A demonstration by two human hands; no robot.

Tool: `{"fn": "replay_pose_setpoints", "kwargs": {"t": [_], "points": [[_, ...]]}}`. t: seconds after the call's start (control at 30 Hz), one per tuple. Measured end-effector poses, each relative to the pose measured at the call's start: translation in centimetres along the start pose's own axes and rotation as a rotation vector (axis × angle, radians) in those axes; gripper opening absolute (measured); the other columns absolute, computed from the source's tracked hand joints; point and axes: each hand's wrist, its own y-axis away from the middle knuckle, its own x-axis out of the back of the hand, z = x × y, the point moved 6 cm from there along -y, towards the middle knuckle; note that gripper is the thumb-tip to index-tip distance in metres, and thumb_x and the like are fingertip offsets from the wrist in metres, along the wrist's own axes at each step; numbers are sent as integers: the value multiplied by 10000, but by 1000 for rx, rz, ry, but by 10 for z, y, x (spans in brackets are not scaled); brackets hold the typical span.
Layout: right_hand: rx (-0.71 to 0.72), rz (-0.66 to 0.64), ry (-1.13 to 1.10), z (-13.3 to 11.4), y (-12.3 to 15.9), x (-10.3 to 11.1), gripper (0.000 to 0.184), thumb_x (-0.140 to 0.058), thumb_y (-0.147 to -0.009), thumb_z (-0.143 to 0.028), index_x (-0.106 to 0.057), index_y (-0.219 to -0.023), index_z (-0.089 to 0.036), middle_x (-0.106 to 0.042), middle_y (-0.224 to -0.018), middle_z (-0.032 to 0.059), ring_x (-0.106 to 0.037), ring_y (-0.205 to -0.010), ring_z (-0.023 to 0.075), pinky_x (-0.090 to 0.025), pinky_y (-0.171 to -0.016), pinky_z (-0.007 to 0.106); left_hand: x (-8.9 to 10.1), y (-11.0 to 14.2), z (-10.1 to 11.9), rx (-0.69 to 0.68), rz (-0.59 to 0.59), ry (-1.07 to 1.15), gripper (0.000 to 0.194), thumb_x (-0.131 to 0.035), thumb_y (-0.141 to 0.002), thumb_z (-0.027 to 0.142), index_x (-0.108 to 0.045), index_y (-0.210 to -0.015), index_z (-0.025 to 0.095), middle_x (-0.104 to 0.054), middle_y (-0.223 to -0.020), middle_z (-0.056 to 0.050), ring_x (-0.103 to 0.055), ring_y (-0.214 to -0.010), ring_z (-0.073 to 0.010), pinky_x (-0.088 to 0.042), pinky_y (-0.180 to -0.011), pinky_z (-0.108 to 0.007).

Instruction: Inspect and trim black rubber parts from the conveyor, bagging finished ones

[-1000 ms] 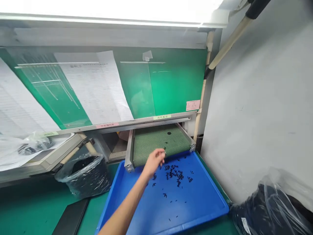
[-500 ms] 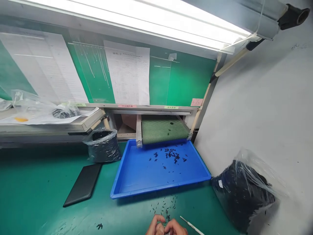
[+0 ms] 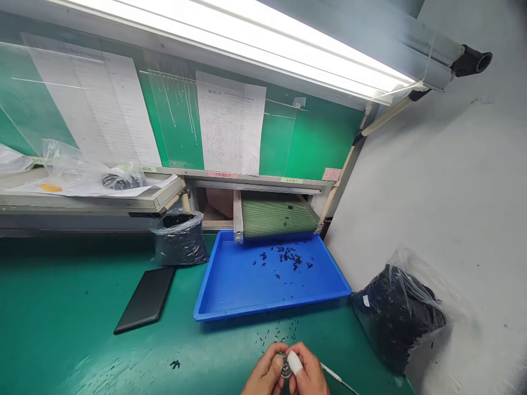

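Left hand: lower centre, pinching a slotted disc, apparently steadying it
Right hand: pinching the slotted disc's other side
Open plastic bag: left of centre, propped by dark contents
Blue tray: centre, beneath the conveyor belt, likely catching pieces
Slim white tool: beside right hand, seemingly for reach

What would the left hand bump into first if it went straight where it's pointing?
Probably the right hand: its fingers are ahead of the left hand, at the same round piece, though depth is hard to judge.
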Motion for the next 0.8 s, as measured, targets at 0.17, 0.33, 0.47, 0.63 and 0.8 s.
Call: {"fn": "replay_pose_setpoints", "kwargs": {"t": [0.17,0.33,0.47,0.63,0.8], "points": [[162,105,464,-22,-16,20,177,-430,-822,-295,-581,-895,-236,-591,-597,-20,-544,-519,130,-385,-487,207,39,-6,12,-18,229,254,711,-711,-521,680,-533,-1007,193,-506,-555,74,-446,-402,-64,-255,-387,-181],[220,61,893,-31,-26,21,230,-373,-849,-167,-587,-839,-254,-622,-673,-4,-583,-612,155,-386,-561,230,84,-5,41,-57,402,410,497,-741,-598,561,-431,-738,199,-481,-543,90,-375,-384,-18,-209,-374,-138],[417,131,966,-60,-45,26,517,-360,-721,10,-550,-1126,-248,-627,-1045,51,-584,-930,189,-442,-763,275,95,-13,49,-25,430,357,522,-718,-598,600,-400,-725,206,-463,-497,97,-328,-356,-17,-170,-360,-136],[474,7,1040,-73,-84,29,599,-378,-716,42,-568,-1173,-296,-630,-1101,28,-518,-1055,199,-326,-967,373,93,-23,41,-11,422,292,526,-708,-594,621,-413,-692,196,-471,-484,86,-331,-359,-19,-196,-355,-135],[435,-45,1050,-61,-103,34,523,-338,-835,-2,-586,-1138,-348,-660,-981,-20,-548,-872,150,-311,-874,314,95,-34,31,26,438,277,530,-732,-553,614,-437,-675,191,-481,-460,79,-353,-331,-25,-172,-339,-138]]}}
